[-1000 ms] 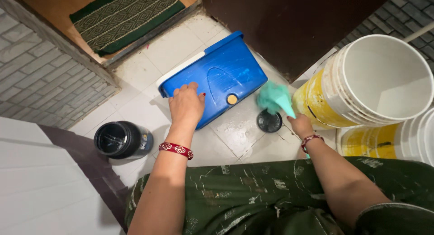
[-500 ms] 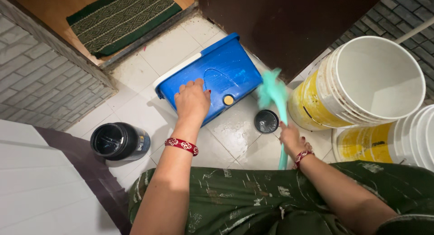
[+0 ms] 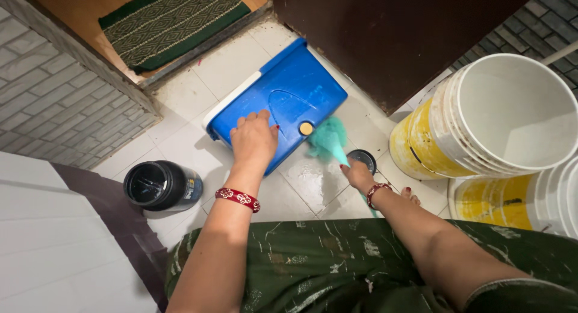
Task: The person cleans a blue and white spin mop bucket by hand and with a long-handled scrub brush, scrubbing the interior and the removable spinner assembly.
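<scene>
Pressing left hand (image 3: 254, 141) on blue bucket (image 3: 289, 93); right hand (image 3: 358, 175) gripping teal brush (image 3: 328, 141).

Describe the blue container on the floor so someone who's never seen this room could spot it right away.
Start at the dark brown door and drop to the pale floor tiles before it. The blue container lies there tipped on its side under the left hand, the only blue, boxy thing among round buckets and a jar.
</scene>
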